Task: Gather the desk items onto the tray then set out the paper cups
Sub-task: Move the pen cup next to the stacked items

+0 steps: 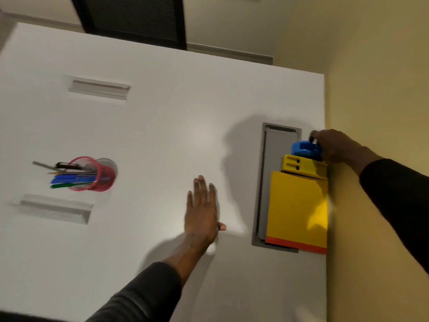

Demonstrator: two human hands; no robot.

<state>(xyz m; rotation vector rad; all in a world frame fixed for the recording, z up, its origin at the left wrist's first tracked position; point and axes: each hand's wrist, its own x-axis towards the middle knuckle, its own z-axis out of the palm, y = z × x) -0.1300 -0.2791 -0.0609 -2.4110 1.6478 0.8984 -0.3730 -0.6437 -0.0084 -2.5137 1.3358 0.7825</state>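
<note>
From the head view I look down on a broad white table [162,101] that fills most of what I see, its surface smooth with a soft glare near the middle and shadows of my arms falling across it. Two shallow rectangular recesses [99,89] are cut into its left part, one farther off and one nearer, and between them a pink mesh pen holder [97,174] stands full of pens, blurred so that I can only make out blue, green and dark shafts. At the right side a grey cable hatch [267,182] is set into the top. Over the hatch lies a yellow pad [294,205] with a red strip along its near edge, and just beyond it, touching or nearly so, sits a yellow desk organizer [299,166]. My right hand [334,145] is at the table's right edge, fingers closed around a blue tape dispenser [304,148] that rests against the far side of the organizer. My left hand [202,210] is spread flat and empty, fingers wide, low over the bare middle of the table; I cannot tell whether it touches. A yellowish wall [376,66] runs close along the right edge, and past the far edge a dark panel [134,19] stands against a pale wall.
</note>
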